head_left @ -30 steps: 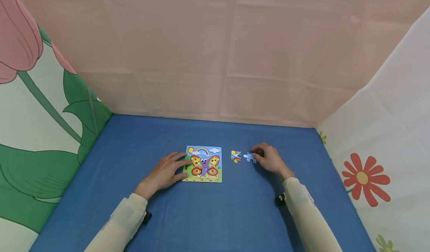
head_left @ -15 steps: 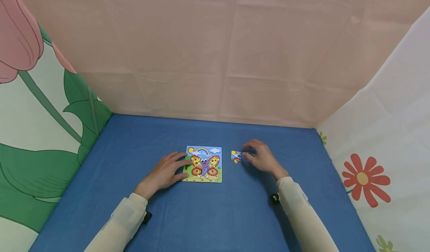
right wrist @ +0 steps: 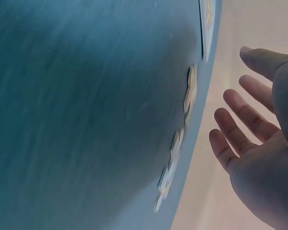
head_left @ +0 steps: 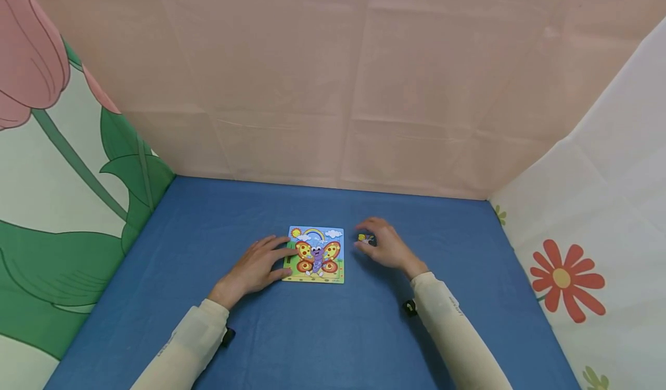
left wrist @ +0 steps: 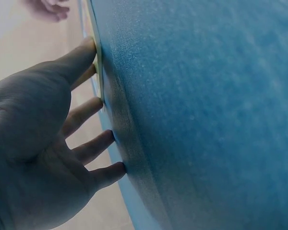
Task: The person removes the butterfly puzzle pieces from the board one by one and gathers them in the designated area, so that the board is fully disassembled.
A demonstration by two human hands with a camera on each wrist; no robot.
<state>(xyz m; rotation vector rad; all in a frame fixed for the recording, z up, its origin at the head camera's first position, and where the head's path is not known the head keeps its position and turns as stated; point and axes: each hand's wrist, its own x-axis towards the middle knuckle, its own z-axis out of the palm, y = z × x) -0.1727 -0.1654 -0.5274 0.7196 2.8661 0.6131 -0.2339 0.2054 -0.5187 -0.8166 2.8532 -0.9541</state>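
Observation:
A square butterfly jigsaw puzzle (head_left: 333, 275) lies flat on the blue table. My left hand (head_left: 252, 266) rests at its left edge, thumb and some fingertips touching the board; in the left wrist view the fingers of that hand (left wrist: 53, 124) are spread. To the puzzle's right, my right hand (head_left: 387, 248) hovers over loose jigsaw pieces (head_left: 366, 238), largely covering them in the head view. Seen from the right wrist, the loose pieces (right wrist: 190, 91) lie on the cloth in a line, and the right fingers (right wrist: 247, 115) stand apart from them, holding nothing.
A blue cloth (head_left: 312, 332) covers the table. A plain beige backdrop (head_left: 333, 89) rises behind it. Printed flower panels flank it, with a large tulip (head_left: 31, 49) on the left and a red flower (head_left: 567, 280) on the right.
My right hand has moved left, from the right-hand loose piece to above the one nearest the puzzle. My left hand has stayed in place on the board's edge.

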